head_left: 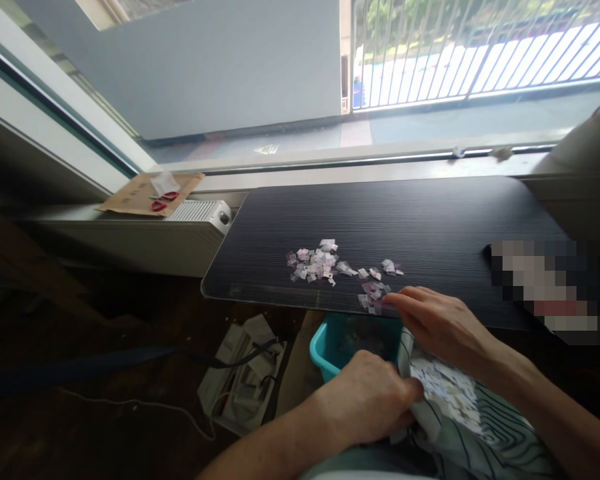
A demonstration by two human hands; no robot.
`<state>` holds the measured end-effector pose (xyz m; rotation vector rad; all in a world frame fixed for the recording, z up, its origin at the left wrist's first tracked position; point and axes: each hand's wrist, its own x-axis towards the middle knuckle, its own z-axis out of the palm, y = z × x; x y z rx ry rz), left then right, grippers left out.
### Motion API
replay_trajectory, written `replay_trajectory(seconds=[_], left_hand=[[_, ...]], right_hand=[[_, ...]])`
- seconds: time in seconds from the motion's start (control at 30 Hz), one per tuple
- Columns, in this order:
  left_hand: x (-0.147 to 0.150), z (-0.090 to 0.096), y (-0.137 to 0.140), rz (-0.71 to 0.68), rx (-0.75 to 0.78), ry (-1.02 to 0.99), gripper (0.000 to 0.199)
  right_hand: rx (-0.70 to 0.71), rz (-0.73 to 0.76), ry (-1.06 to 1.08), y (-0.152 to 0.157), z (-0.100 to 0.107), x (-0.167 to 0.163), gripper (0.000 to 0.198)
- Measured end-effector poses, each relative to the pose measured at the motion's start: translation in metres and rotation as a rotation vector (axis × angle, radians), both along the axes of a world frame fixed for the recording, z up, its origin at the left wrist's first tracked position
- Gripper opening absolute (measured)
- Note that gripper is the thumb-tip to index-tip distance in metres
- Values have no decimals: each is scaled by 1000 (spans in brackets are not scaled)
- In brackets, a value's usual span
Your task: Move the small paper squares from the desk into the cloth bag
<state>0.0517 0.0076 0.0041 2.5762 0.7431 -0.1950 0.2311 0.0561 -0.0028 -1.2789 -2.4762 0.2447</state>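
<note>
My left hand (pixel 373 393) is closed round the bunched edge of a patterned cloth (pixel 503 427), just in front of a turquoise bin (pixel 318 348). Many small white pieces (pixel 447 387) lie in the fold of the cloth on my lap. At the front edge of the dark table, my right hand (pixel 437 317) is stretched out with its fingertips at a few small pinkish, see-through scraps (pixel 373 293). A larger heap of similar scraps (pixel 315 261) lies further left on the tabletop. The undersides of my right fingers are hidden.
The black wood-grain table (pixel 430 213) stands against the window. A blurred-out object (pixel 540 287) lies at its right. Red-handled scissors (pixel 165 200) rest on a brown envelope (pixel 125 193) beside a radiator (pixel 203 212). An open box with cables (pixel 250 373) sits on the floor.
</note>
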Motion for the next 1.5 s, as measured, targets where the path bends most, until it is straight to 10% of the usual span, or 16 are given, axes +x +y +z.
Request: replay_trajectory(seconds=[0.87,1.5], left_hand=[[-1,0,1,11,-5,-4,21],[-5,0,2,32,0,7,15]], right_hand=[[-4,-168,3,10,-3,5,30],[-181,149,98,3,1,-20,33]])
